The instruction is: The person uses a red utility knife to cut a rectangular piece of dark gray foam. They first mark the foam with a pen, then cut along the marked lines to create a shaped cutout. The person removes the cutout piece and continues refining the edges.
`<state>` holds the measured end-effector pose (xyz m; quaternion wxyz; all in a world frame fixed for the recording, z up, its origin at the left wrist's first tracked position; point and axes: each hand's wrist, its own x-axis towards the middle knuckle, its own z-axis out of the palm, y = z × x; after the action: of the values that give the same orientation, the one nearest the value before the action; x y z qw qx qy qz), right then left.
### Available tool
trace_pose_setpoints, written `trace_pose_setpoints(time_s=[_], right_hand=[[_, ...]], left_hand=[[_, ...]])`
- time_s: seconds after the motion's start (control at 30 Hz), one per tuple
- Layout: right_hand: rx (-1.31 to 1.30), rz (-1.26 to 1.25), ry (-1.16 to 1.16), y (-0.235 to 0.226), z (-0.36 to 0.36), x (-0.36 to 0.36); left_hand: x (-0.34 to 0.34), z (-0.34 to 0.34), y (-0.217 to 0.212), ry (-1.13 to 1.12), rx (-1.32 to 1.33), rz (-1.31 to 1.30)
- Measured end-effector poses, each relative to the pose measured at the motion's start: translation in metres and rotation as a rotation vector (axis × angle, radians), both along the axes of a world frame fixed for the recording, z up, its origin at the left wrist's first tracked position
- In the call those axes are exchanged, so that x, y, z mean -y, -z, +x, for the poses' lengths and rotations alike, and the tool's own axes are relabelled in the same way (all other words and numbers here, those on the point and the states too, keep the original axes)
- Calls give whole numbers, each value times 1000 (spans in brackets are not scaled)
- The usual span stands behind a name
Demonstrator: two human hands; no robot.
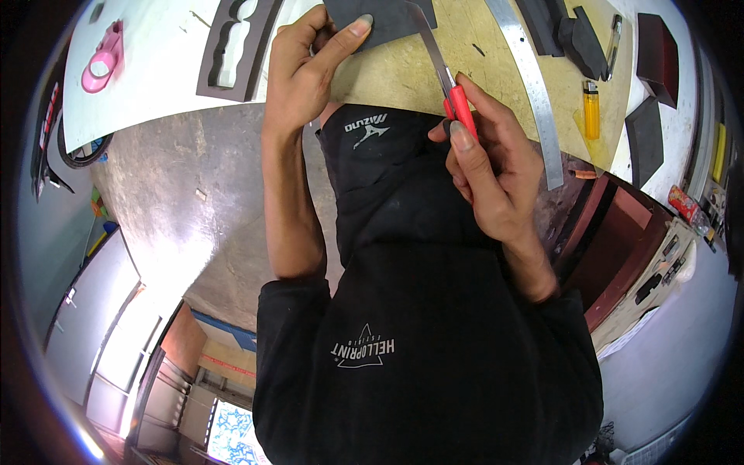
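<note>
My left hand pinches a flat dark grey foam piece at the top middle, thumb pressed on its lower edge. My right hand grips a red-handled utility knife. Its extended steel blade runs up and to the left and meets the right edge of the foam piece. Both hands work over a tan board on the table. My black sleeves and dark clothing fill the lower middle of the view.
A long curved-looking metal ruler lies just right of the knife, with a yellow lighter beyond it. Dark foam blocks, a pen, a dark red box, a cut-out foam frame and a pink tool lie around.
</note>
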<state>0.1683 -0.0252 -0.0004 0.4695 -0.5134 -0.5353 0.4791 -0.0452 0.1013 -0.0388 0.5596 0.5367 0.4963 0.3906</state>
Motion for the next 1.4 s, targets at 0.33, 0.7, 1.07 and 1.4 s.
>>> trace_pose_setpoints(time_s=[0.33,0.7,1.07,1.4], right_hand=[[2,-15,20,-2,1,-4],[-53,-121,93,3,-11,-17],[25,-81,115,10,-15,-18],[93,-62,124,8,-20,-18]], left_hand=[[-2,-2,13,45,-359,323],[6,6,4,23,-423,357],[4,5,7,30,-422,407],[5,4,7,17,-434,379]])
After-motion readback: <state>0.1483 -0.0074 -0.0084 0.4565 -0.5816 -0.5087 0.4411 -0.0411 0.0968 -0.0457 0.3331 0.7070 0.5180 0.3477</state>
